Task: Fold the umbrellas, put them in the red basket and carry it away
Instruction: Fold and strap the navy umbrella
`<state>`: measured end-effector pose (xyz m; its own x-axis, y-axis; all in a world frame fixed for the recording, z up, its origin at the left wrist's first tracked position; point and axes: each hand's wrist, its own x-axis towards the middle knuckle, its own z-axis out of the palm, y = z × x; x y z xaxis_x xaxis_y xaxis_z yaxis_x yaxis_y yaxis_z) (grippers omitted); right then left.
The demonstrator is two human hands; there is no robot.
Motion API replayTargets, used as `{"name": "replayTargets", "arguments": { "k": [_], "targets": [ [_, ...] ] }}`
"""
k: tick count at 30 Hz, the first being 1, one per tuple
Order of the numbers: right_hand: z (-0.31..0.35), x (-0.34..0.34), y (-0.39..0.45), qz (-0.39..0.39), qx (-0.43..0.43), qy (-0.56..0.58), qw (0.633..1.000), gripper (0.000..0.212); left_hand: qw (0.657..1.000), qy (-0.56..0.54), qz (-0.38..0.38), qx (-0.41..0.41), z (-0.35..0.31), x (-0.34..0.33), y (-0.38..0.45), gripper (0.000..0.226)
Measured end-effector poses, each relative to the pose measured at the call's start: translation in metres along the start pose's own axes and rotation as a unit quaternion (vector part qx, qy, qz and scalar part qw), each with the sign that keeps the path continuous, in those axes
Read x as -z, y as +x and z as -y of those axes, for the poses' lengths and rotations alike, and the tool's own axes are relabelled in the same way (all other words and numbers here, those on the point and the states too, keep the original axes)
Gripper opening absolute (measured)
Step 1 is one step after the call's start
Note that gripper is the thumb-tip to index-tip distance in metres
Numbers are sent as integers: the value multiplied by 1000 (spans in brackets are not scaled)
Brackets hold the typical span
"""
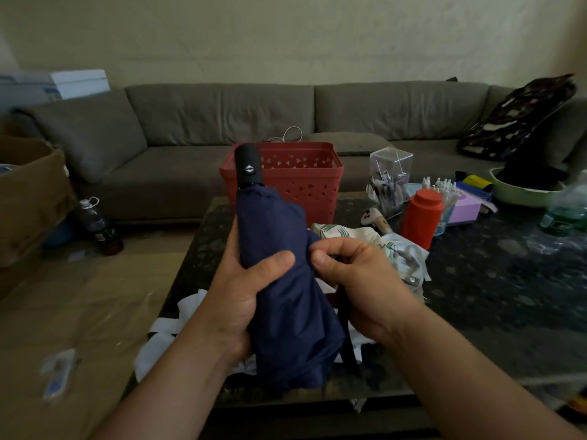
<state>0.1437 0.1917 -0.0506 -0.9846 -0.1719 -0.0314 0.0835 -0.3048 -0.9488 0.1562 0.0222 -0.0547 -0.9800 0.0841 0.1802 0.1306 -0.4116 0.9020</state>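
Observation:
I hold a collapsed navy umbrella (279,249) upright over the dark table, its black handle (248,168) pointing up. My left hand (241,293) wraps around the bunched canopy. My right hand (355,281) pinches a fold of the navy fabric at the umbrella's right side, and a black strap hangs below it. The red basket (313,185) stands just behind the umbrella on the table's far edge and looks empty. A second umbrella with a pale leaf print (374,239) lies on the table to the right of my hands.
A red bottle (422,217), a clear box (390,179), small spray bottles and a pink box crowd the table at right, with a green bowl (524,192) beyond. White cloth (165,338) lies under my arms. A grey sofa (190,147) runs behind; a cardboard box (28,192) stands left.

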Motion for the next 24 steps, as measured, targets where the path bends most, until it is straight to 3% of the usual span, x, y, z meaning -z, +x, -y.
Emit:
{"name": "replayTargets", "arguments": {
  "k": [4, 10, 17, 20, 24],
  "targets": [
    [3, -1, 6, -28, 23, 4, 999, 12, 999, -25, 38, 11, 0, 2, -1, 86],
    [-11, -6, 10, -18, 49, -28, 998, 8, 999, -13, 28, 14, 4, 1, 1, 80],
    [-19, -3, 11, 1, 16, 1, 1000, 3, 996, 64, -1, -66, -1, -12, 1, 79],
    [-22, -3, 9, 19, -30, 73, 997, 22, 983, 152, 12, -106, -3, -12, 3, 65],
    [-22, -6, 7, 28, -77, 116, 990, 51, 979, 161, 23, -119, -3, -10, 4, 63]
  ]
}}
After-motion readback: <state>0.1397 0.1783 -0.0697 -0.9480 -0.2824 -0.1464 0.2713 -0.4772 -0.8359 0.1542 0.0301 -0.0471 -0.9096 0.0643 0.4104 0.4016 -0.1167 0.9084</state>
